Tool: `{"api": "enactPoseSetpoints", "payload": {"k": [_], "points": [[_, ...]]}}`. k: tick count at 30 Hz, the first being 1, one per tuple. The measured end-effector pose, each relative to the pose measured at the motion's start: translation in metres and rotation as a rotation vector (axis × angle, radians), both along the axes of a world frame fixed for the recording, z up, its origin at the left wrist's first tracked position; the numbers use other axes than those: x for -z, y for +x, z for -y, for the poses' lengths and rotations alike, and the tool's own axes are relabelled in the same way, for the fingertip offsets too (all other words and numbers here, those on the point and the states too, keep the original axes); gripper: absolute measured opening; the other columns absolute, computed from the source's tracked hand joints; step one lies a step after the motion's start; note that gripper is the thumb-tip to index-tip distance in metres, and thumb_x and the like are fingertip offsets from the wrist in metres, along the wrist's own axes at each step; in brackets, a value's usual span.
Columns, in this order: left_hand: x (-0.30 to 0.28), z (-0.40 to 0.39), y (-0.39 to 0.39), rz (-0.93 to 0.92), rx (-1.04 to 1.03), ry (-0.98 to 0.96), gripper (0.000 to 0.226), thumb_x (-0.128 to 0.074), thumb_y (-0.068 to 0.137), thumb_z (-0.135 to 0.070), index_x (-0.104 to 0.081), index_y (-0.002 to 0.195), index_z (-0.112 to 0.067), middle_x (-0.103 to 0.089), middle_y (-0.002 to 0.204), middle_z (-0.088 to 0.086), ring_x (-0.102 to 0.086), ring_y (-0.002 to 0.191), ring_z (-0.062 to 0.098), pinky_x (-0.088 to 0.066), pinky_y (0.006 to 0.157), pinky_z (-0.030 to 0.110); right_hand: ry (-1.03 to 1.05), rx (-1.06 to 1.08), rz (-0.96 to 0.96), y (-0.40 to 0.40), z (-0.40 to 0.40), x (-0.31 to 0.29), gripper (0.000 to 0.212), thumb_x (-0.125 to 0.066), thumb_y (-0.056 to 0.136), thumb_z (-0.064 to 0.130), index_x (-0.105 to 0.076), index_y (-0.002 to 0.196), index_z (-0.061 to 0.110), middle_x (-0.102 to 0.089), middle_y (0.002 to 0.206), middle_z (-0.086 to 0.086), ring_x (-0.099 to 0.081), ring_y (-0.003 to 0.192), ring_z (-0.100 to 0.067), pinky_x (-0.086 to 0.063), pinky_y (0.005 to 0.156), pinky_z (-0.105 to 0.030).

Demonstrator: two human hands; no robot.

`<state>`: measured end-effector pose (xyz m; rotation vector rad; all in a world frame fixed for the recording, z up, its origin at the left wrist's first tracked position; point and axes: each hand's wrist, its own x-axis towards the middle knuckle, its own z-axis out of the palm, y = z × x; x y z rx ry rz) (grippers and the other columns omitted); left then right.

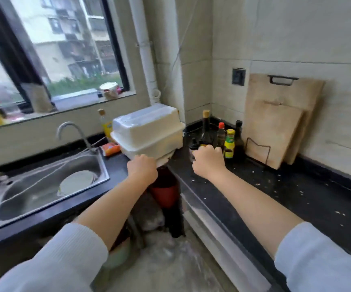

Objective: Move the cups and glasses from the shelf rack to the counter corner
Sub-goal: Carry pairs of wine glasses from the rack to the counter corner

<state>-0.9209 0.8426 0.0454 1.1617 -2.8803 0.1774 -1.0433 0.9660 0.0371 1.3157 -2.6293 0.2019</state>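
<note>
My right hand (209,163) is curled around a small clear glass (191,154) on the black counter (275,186) in the corner, right beside the sauce bottles (229,142). My fingers hide most of the glass. My left hand (142,167) is closed in a fist against the lower front rim of a white lidded box (147,131), which overhangs the counter's inner corner. Whatever lies under the left fingers is hidden. No other cups or glasses show.
A steel sink (44,186) with a tap (71,131) and a round lid in it lies to the left. Two wooden cutting boards (275,127) lean on the right wall behind a wire stand. A red bucket (164,192) sits below the counter gap.
</note>
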Motion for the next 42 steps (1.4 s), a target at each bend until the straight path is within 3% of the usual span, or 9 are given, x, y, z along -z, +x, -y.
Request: {"api": "enactPoseSetpoints", "payload": {"k": [12, 19, 28, 34, 39, 42], "points": [[-0.051, 0.159, 0.325, -0.058, -0.512, -0.114, 0.035, -0.044, 0.089, -0.011, -0.054, 0.122, -0.006, -0.051, 0.127, 0.016, -0.044, 0.121, 0.032, -0.043, 0.095, 0.041, -0.081, -0.536, -0.063, 0.292, 0.244, -0.056, 0.034, -0.045, 0.086, 0.022, -0.058, 0.114, 0.009, -0.057, 0.122, -0.014, -0.048, 0.117, -0.033, -0.038, 0.094, -0.041], [-0.076, 0.226, 0.466, -0.071, -0.788, -0.132, 0.038, -0.047, 0.087, -0.016, -0.053, 0.124, -0.008, -0.049, 0.130, 0.015, -0.042, 0.124, 0.031, -0.043, 0.096, 0.041, -0.098, -0.819, 0.027, 0.435, 0.356, -0.076, 0.035, -0.046, 0.087, 0.026, -0.059, 0.115, 0.010, -0.057, 0.122, -0.014, -0.048, 0.116, -0.033, -0.039, 0.093, -0.040], [-0.136, 0.328, 0.616, -0.039, -1.035, -0.243, 0.033, -0.044, 0.087, -0.014, -0.057, 0.116, -0.005, -0.053, 0.123, 0.015, -0.048, 0.116, 0.031, -0.046, 0.083, 0.038, -0.220, -1.117, 0.175, 0.585, 0.496, -0.128, 0.032, -0.048, 0.085, 0.023, -0.064, 0.108, 0.007, -0.063, 0.115, -0.013, -0.053, 0.112, -0.032, -0.042, 0.092, -0.040], [-0.155, 0.384, 0.709, -0.091, -1.105, -0.274, 0.032, -0.044, 0.086, -0.014, -0.058, 0.114, -0.003, -0.055, 0.118, 0.014, -0.052, 0.110, 0.030, -0.040, 0.071, 0.034, -0.216, -1.180, 0.312, 0.677, 0.569, -0.135, 0.030, -0.050, 0.084, 0.019, -0.065, 0.106, 0.005, -0.067, 0.110, -0.013, -0.059, 0.104, -0.030, -0.049, 0.089, -0.039], [-0.170, 0.442, 0.781, -0.122, -1.068, -0.326, 0.029, -0.043, 0.088, -0.013, -0.059, 0.110, -0.005, -0.054, 0.120, 0.014, -0.052, 0.111, 0.031, -0.043, 0.076, 0.035, -0.304, -1.154, 0.305, 0.748, 0.629, -0.147, 0.029, -0.048, 0.086, 0.017, -0.066, 0.104, 0.003, -0.069, 0.107, -0.013, -0.061, 0.100, -0.029, -0.049, 0.082, -0.035], [-0.178, 0.480, 0.818, -0.154, -1.022, -0.350, 0.029, -0.044, 0.088, -0.015, -0.059, 0.110, -0.004, -0.053, 0.119, 0.015, -0.053, 0.108, 0.030, -0.040, 0.071, 0.034, -0.353, -1.103, 0.320, 0.784, 0.659, -0.160, 0.028, -0.048, 0.086, 0.015, -0.065, 0.106, 0.004, -0.068, 0.109, -0.013, -0.059, 0.103, -0.029, -0.050, 0.083, -0.037]]}}
